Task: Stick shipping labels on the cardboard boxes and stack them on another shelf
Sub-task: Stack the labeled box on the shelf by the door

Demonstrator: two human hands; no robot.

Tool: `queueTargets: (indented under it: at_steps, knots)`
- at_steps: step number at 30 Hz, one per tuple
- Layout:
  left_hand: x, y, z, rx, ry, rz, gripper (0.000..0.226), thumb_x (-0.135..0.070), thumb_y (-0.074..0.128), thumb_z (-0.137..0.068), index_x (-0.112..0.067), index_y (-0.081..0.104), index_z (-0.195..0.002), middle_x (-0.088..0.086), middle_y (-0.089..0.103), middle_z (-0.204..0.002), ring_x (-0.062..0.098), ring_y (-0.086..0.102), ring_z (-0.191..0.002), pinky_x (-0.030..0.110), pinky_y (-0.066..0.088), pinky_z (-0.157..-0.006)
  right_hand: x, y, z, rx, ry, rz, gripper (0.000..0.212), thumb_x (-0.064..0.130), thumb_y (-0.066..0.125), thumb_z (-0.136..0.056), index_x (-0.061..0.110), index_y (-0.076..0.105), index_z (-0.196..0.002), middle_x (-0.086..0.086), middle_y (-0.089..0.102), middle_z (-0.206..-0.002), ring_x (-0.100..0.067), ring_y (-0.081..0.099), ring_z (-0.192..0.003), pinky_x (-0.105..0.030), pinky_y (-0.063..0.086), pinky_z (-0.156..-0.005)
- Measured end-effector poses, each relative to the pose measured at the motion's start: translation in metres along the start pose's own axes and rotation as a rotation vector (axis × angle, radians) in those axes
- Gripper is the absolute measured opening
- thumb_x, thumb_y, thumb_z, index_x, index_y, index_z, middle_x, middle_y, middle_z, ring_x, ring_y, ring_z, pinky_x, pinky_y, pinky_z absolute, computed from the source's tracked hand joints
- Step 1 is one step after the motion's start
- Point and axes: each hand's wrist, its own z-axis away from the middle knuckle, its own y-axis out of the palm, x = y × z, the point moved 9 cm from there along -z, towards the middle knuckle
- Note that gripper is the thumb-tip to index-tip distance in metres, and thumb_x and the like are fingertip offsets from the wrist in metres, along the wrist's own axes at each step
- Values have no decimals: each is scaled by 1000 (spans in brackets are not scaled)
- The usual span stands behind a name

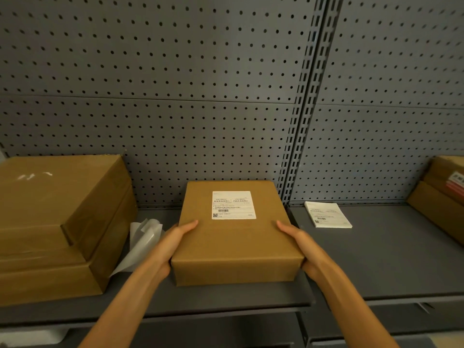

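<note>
A flat cardboard box [233, 244] sits on the grey shelf [226, 300] in the middle of the head view. A white shipping label [233, 205] is stuck on its top, toward the back. My left hand [173, 244] grips the box's left side, thumb on the top edge. My right hand [301, 247] grips its right side the same way. A stack of white labels [327, 214] lies on the right-hand shelf [391, 259], just right of the box.
A stack of larger cardboard boxes [57, 222] fills the left of the shelf. Peeled backing paper [140, 242] lies between that stack and the held box. More boxes [442, 197] sit at the far right. A grey pegboard wall [175, 96] stands behind.
</note>
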Motion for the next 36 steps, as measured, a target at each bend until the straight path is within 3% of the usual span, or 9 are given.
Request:
queueTargets:
  at_steps: [6,11,17,22,28,31,36]
  knots:
    - [-37,9,20,26,192,1,45,-33,63,-87,-28,45,-129,2,65,-111,22,63,-97,35,50,-73,23,-4,27,-44,-164,-14,39,37,63,-86,28,57,-123,2,72,-108,-18,68,-99,-32,52,-81]
    - [-79,29,39,63,408,-41,54,-35,63,-86,-32,42,-136,-4,64,-116,18,63,-102,36,50,-82,56,-16,65,-115,-346,-38,38,38,60,-87,35,55,-124,8,70,-112,-13,68,-100,-33,52,-84]
    - [-115,88,69,222,554,-40,48,-33,61,-86,-36,47,-132,-9,67,-113,12,67,-96,32,50,-76,88,-58,123,-320,-567,-27,61,51,65,-77,40,47,-135,15,65,-120,-7,64,-106,-36,48,-96]
    - [-132,145,103,346,631,-46,50,-34,61,-84,-38,47,-132,-11,68,-112,9,67,-94,32,51,-76,102,-95,176,-404,-698,-63,61,50,60,-79,38,44,-137,14,64,-123,-8,65,-106,-33,49,-91]
    - [-124,210,148,490,636,-93,71,-55,66,-67,-46,42,-133,-16,67,-113,9,66,-99,37,51,-84,96,-150,238,-507,-790,-56,61,47,63,-83,34,42,-139,8,64,-123,-12,66,-104,-29,56,-83]
    - [-112,248,179,570,651,-118,98,-73,75,-43,-50,42,-132,-20,67,-111,5,67,-96,35,51,-81,84,-183,276,-565,-824,-34,66,44,60,-79,31,41,-141,9,65,-120,-10,68,-99,-21,56,-73]
    - [-75,321,236,661,645,-109,110,-73,79,-31,-44,44,-132,-18,69,-108,7,68,-94,35,51,-80,63,-251,354,-678,-839,-15,64,48,61,-76,35,45,-136,11,65,-118,-7,68,-96,-17,55,-70]
